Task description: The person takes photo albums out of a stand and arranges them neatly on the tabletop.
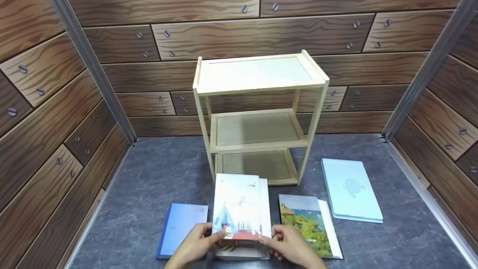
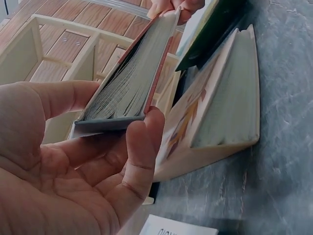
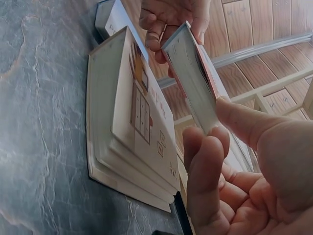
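A white book [image 1: 239, 198] with a blue tent drawn on its cover is held up by both hands at its near corners. The left hand [image 1: 198, 241] pinches the left corner, thumb on the cover and fingers beneath, as the left wrist view shows. At the right corner the right hand [image 1: 289, 241] grips in the same way, its thumb [image 3: 239, 117] on the cover. Beneath lies a thick pale book [image 3: 146, 122] with small drawings on its cover, flat on the table and mostly hidden in the head view. The held book is raised clear of it.
A blue book [image 1: 185, 228] lies left, and a book with a landscape cover [image 1: 306, 224] lies right on another white-edged one. Farther right are stacked light-blue books [image 1: 353, 190]. Behind stands a three-tier wooden shelf [image 1: 257, 145], with wood-patterned walls [image 1: 261, 37] around.
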Action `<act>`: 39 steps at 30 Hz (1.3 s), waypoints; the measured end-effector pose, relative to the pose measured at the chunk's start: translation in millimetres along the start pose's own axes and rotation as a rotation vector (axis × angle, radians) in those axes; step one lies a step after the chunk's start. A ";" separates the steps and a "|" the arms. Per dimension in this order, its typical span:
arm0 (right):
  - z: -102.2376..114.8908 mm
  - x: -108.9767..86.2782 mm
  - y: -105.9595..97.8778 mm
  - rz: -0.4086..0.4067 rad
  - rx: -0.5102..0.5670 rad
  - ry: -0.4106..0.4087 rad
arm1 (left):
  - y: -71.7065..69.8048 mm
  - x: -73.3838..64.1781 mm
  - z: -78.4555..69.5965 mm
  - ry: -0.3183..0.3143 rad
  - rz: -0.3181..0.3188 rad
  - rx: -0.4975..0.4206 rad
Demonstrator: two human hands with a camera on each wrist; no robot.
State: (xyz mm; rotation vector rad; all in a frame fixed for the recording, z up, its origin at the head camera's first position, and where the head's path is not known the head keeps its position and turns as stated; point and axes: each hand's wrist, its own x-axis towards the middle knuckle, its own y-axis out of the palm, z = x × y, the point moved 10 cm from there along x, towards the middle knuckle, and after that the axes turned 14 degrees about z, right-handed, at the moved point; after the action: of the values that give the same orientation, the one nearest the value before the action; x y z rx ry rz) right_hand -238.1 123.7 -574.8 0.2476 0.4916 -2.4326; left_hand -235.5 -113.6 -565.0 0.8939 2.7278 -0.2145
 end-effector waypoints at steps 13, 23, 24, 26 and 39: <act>4.6 9.9 28.3 0.093 0.031 0.017 | -19.3 -18.9 8.6 0.012 -0.028 -0.042; 12.6 17.8 46.6 0.194 0.065 -0.036 | -37.3 -27.4 33.6 -0.008 -0.015 -0.127; 13.7 18.5 48.4 0.206 0.075 -0.044 | -38.5 -29.2 34.1 -0.007 -0.018 -0.129; 14.9 20.1 51.8 0.226 0.091 -0.053 | -39.8 -33.3 32.7 -0.010 -0.025 -0.133; 19.9 24.1 58.0 0.224 0.093 -0.078 | -47.5 -56.7 24.1 -0.008 -0.085 -0.136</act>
State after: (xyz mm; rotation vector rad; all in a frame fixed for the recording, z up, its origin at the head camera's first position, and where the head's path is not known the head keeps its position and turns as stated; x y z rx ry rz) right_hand -221.8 60.2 -580.2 0.2323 0.2999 -2.2391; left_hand -215.1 -188.5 -568.7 0.7392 2.7373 -0.0473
